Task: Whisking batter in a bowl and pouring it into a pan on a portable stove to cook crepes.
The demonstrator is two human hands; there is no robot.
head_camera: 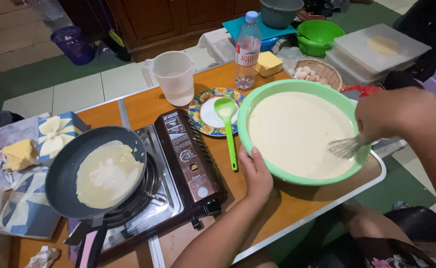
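Observation:
A large green bowl (257,97) full of pale batter stands on the wooden table. My left hand (255,174) rests against its near rim, fingers on the outside. My right hand (382,115) is closed around a metal whisk (345,147) whose wires dip into the batter at the bowl's right side. To the left, a dark frying pan (64,171) sits on a portable gas stove (188,159) with a thin pale crepe (108,173) spread in it. A green ladle (228,126) lies across a small flowered plate (213,113) between stove and bowl.
Behind the bowl stand a white plastic jug (175,77), a water bottle (247,49), a butter block (268,63) and a basket of eggs (317,72). Green tubs and stacked white trays sit at the back right. Cloth, a bow-patterned box and butter lie at left.

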